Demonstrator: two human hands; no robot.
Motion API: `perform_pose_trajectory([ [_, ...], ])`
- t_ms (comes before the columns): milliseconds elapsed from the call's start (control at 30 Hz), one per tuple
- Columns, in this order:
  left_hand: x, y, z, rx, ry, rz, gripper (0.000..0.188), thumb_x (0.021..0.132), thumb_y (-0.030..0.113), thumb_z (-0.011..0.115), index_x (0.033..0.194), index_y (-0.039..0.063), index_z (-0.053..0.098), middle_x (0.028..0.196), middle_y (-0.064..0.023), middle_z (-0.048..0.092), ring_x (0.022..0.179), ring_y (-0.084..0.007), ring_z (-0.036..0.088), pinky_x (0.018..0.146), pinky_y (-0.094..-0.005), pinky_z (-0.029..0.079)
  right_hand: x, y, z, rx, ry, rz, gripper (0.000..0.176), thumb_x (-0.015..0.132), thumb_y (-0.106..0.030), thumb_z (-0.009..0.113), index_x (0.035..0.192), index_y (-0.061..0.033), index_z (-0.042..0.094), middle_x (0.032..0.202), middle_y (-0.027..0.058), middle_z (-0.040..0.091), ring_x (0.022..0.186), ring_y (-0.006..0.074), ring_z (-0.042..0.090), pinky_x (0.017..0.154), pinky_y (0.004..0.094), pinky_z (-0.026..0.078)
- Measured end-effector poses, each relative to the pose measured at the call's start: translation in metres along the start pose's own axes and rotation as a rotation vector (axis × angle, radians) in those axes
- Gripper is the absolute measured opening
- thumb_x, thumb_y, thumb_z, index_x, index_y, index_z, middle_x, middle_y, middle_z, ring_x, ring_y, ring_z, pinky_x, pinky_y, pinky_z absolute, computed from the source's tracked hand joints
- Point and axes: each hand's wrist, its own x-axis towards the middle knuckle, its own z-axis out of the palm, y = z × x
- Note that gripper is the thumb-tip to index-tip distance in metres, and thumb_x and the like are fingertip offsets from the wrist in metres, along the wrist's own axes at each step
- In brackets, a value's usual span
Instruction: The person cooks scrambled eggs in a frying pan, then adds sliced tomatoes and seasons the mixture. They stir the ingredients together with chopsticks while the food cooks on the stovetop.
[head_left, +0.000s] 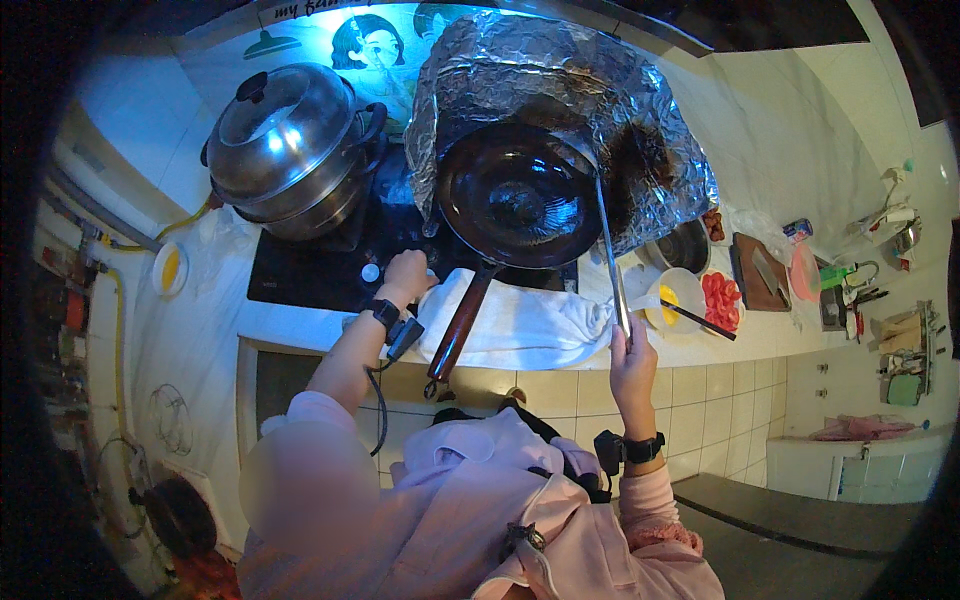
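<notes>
My right hand (634, 360) is closed around the long metal handle (611, 259) of a cooking utensil. Its far end reaches the right rim of a dark wok (517, 199), where its head is hard to make out. Dark and glossy inside, the wok sits on the black cooktop (307, 281), its brown handle (461, 330) pointing toward me. At the cooktop's front edge, just right of a white knob (370, 272), is my left hand (409, 276); its fingertips and whatever they touch are hidden. A folded white towel (517, 322) lies under the wok handle.
A lidded steel pot (289, 150) occupies the left burner. Crumpled foil (517, 67) shields the back and right. On the right counter are a pale bowl (679, 281) with yellow liquid and chopsticks (701, 321), red cut pieces (721, 296), a metal pot (686, 247) and a cleaver (769, 268) on a board.
</notes>
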Motion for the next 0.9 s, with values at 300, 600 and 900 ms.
perform_pose_trajectory([
  [300, -0.033, -0.006, -0.071, -0.364, 0.010, -0.059, 0.042, 0.084, 0.035, 0.072, 0.106, -0.001, 0.070, 0.100, -0.0193, 0.070, 0.090, -0.0321, 0.068, 0.081, -0.0380, 0.054, -0.015, 0.033, 0.027, -0.093, -0.128, 0.029, 0.030, 0.095, -0.019, 0.059, 0.119, -0.0026, 0.054, 0.083, 0.0279, 0.064, 0.075, 0.0447, 0.064, 0.062, 0.0497, 0.049],
  [600, -0.124, 0.012, -0.064, -1.142, -0.445, 0.064, 0.031, 0.101, 0.021, 0.053, 0.125, 0.002, 0.058, 0.093, -0.0051, 0.069, 0.079, -0.0124, 0.064, 0.071, -0.0279, 0.052, -0.021, 0.027, 0.031, -0.055, -0.111, 0.027, 0.032, 0.095, -0.020, 0.060, 0.121, -0.0033, 0.054, 0.080, 0.0266, 0.065, 0.073, 0.0440, 0.065, 0.061, 0.0496, 0.050],
  [900, -0.175, 0.050, -0.046, -1.441, -0.589, -0.113, 0.050, 0.097, 0.015, 0.060, 0.141, 0.008, 0.037, 0.088, -0.0079, 0.065, 0.068, -0.0153, 0.065, 0.061, -0.0283, 0.052, -0.029, 0.023, 0.029, -0.052, -0.091, 0.013, 0.034, 0.094, -0.021, 0.060, 0.123, -0.0029, 0.053, 0.078, 0.0260, 0.065, 0.072, 0.0428, 0.065, 0.060, 0.0485, 0.050],
])
